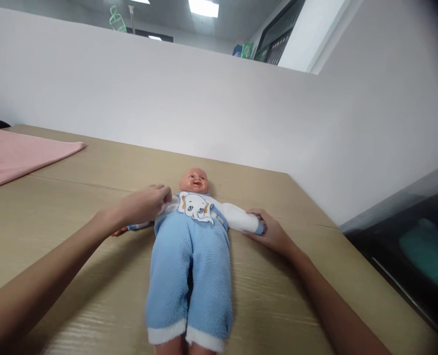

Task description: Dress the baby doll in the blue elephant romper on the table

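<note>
A baby doll (193, 246) lies on its back on the wooden table (93, 296), head pointing away from me. It wears fuzzy blue dungarees with an elephant patch and a white top with blue cuffs. My left hand (145, 204) rests on the doll's shoulder, fingers curled and pinching the white fabric there. My right hand (269, 231) is wrapped round the cuff end of the doll's other sleeve, which is stretched out sideways. The doll's feet run off the bottom of the view.
A pink cloth (15, 155) lies flat at the table's far left. A white partition wall (204, 108) stands just behind the table. To the right, past the table's edge, is a dark bin (415, 246) with something teal inside.
</note>
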Tool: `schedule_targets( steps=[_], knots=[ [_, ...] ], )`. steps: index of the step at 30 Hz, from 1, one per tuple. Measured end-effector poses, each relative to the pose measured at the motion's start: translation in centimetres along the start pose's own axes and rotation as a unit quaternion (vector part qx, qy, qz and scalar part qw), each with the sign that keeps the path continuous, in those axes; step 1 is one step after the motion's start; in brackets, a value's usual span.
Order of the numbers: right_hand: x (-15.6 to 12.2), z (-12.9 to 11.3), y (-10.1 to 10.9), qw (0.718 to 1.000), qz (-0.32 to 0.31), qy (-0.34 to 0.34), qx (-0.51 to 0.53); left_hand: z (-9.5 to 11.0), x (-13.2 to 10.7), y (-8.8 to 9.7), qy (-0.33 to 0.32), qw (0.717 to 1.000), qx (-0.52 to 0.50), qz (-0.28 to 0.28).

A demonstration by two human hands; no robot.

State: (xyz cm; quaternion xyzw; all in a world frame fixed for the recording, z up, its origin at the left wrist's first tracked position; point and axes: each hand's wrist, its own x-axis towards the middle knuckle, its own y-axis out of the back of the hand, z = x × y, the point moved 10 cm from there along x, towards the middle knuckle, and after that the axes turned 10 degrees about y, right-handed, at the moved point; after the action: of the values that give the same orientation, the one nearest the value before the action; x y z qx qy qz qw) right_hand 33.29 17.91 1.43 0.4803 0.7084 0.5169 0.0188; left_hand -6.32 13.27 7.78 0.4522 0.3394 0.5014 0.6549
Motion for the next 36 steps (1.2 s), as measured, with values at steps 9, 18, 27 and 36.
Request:
schedule_targets(
  steps=[9,18,27,36],
  knots=[
    [1.1,-0.9,1.8,0.961,0.194,-0.056,0.187,11.9,3.4,-2.0,-0.171,0.979,0.010,0.109],
    [1.1,-0.1,0.3,0.914,0.226,-0.106,0.320,13.7,6.9,-6.2,-0.191,0.975,0.101,0.051],
    [4.9,-1.0,-0.3,0.895,0.275,-0.111,0.333,15.6,3.8,-5.3,-0.379,0.922,0.011,0.074],
    [6.1,-9.2,-4.4,0.956,0.228,0.080,0.167,16.3,-0.1,-1.8,-0.471,0.852,-0.090,0.208]
  ],
)
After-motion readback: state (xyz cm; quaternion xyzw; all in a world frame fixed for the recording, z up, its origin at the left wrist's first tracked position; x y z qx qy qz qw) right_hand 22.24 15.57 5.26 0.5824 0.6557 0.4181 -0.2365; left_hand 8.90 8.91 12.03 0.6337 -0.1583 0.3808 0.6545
